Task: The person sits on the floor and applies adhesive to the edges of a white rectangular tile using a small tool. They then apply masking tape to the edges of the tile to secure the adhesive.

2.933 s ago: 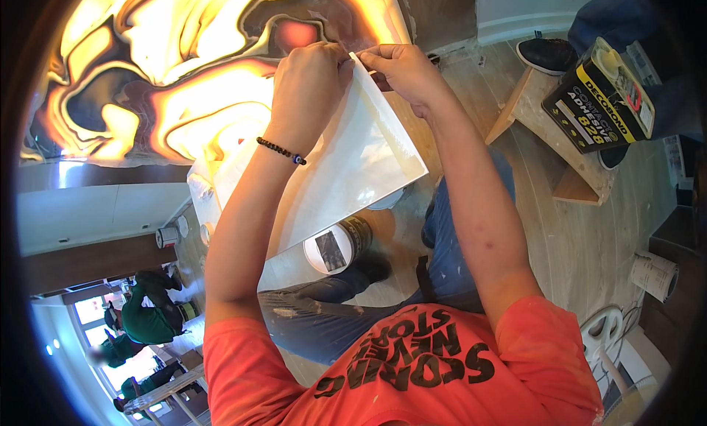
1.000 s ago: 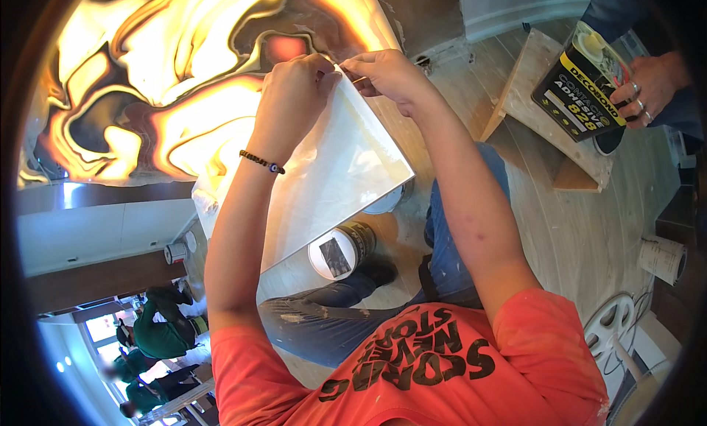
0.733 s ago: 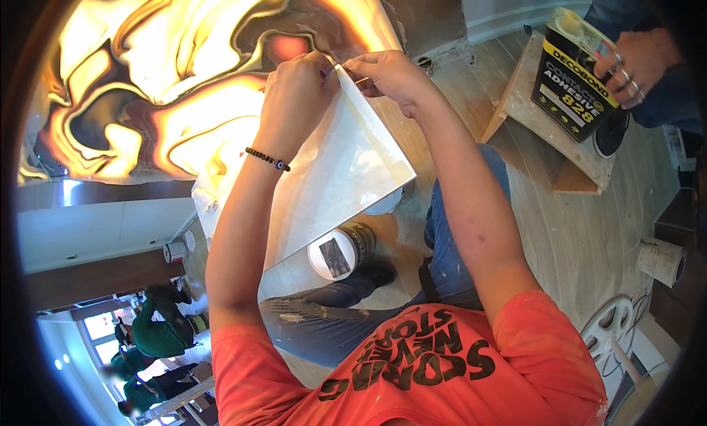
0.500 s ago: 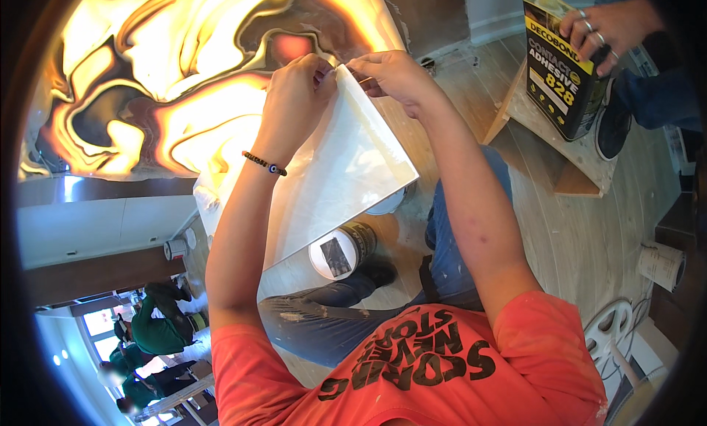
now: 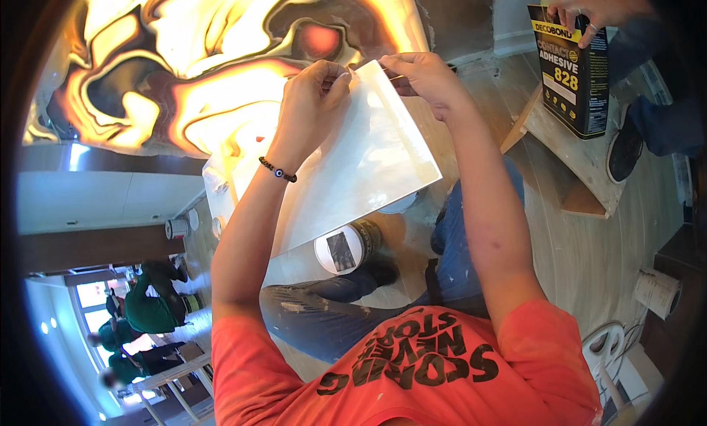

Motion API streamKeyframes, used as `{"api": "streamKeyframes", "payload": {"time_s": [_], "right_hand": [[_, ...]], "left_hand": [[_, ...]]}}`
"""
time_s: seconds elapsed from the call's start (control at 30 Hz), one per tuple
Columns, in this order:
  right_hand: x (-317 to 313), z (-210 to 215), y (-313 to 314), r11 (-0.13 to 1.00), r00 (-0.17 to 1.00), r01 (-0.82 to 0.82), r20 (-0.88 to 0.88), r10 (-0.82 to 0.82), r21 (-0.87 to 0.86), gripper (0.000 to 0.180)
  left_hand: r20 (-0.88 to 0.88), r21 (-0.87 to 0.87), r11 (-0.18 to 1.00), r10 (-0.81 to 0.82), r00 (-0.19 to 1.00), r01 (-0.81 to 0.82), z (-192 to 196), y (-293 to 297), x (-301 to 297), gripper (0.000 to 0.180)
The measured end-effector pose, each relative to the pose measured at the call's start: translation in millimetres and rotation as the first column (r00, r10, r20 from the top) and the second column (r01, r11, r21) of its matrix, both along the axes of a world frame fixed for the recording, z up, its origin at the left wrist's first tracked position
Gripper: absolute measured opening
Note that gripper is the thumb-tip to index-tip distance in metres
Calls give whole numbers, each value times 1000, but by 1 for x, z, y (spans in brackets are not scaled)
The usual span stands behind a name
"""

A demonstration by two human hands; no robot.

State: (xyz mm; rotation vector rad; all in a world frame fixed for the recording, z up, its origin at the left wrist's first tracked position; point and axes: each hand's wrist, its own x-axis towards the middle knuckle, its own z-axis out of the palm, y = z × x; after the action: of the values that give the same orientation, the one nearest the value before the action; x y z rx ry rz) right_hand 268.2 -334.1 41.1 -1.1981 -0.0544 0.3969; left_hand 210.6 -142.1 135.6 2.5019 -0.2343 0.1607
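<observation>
White sheet (image 5: 353, 168) hangs below both raised hands: left hand (image 5: 313, 102) and right hand (image 5: 423, 80) each pinch its top edge, fingers closed, close together.

black adhesive can (image 5: 573, 72) | white-lidded tin (image 5: 346, 247) | swirled orange panel (image 5: 191, 65)

Pale wood floor (image 5: 589, 256) carries everything here. A round tin (image 5: 346, 248) sits on it near centre, a wooden offcut (image 5: 582, 161) lies at about 2 o'clock, and a paper roll (image 5: 657, 292) rests over at 4 o'clock.
</observation>
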Motion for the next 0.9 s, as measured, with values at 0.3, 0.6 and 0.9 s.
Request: {"api": "streamKeyframes", "payload": {"time_s": [0.3, 0.6, 0.9], "right_hand": [[-5, 3, -1, 998, 1000, -19, 12, 20, -53, 31], [-8, 4, -4, 998, 1000, -13, 1, 13, -66, 29], [-8, 2, -4, 999, 999, -41, -7, 41, -11, 33]], "left_hand": [[-36, -196, 978, 71, 997, -77, 1, 39, -21, 26], [-70, -341, 926, 144, 987, -159, 27, 68, -58, 22], [5, -463, 852, 276, 961, -242, 47, 105, -96, 22]]}}
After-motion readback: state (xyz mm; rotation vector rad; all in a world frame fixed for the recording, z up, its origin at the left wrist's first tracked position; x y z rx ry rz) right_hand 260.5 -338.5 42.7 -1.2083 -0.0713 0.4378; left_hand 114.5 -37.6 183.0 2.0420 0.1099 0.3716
